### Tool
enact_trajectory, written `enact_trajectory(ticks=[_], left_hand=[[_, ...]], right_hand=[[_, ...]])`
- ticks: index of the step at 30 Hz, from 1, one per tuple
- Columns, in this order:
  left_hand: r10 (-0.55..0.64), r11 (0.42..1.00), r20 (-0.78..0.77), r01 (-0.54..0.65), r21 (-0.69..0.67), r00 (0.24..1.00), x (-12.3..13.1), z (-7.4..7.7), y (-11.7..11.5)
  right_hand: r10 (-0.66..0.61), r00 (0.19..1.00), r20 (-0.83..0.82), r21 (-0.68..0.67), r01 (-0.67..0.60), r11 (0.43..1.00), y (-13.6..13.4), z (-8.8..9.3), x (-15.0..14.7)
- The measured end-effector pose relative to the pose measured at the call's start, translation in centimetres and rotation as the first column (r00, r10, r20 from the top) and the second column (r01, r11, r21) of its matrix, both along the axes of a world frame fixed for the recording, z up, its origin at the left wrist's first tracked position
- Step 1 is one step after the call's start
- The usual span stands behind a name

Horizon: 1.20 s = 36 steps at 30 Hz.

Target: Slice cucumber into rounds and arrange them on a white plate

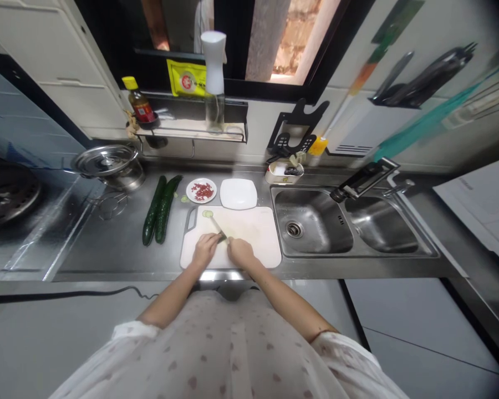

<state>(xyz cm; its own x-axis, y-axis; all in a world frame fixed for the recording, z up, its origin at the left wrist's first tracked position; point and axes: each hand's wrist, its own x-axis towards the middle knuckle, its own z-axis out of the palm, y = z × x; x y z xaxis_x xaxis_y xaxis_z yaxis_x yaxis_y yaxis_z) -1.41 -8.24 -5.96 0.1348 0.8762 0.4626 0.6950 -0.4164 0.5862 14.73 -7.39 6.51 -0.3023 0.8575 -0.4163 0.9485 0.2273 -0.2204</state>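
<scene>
My right hand (240,252) is closed around the handle of a knife (216,224), whose blade points away and to the left over the white cutting board (258,233). Close beside it, my left hand (207,249) has its fingers closed on a small dark green piece of cucumber (222,238), mostly hidden by the fingers and blade. A few pale cucumber slices (207,214) lie near the board's far edge, by the knife tip. Two whole cucumbers (163,213) rest side by side on the counter to the left of the board.
Behind the board stand a plate of chopped red pieces (202,191) and a white square plate (238,194). A double sink (316,221) is at right, a steel pot (116,166) at left. Above hangs a rack (191,132) with a sauce bottle (141,105) and spray bottle (214,77).
</scene>
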Motion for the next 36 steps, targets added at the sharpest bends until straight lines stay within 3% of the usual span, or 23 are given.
enact_trajectory(ticks=[7, 17, 29, 36], left_hand=[[-0.002, 1.000, 0.011, 0.002, -0.002, 1.000, 0.1, 0.1, -0.1], [0.004, 1.000, 0.001, -0.004, 0.008, 1.000, 0.0, 0.0, 0.0], [-0.011, 1.000, 0.004, 0.011, 0.017, 1.000, 0.1, 0.2, -0.1], [-0.010, 1.000, -0.004, 0.010, 0.029, 1.000, 0.0, 0.1, 0.0]], right_hand=[[-0.010, 0.999, -0.041, 0.000, 0.010, 1.000, 0.8, -0.2, -0.8], [0.008, 1.000, 0.026, -0.024, -0.007, 1.000, -1.5, -0.3, 1.1], [-0.023, 0.999, -0.035, -0.020, 0.022, 1.000, 1.0, -0.3, -1.2], [-0.017, 1.000, 0.013, -0.021, 0.017, 1.000, -1.0, -0.7, 0.4]])
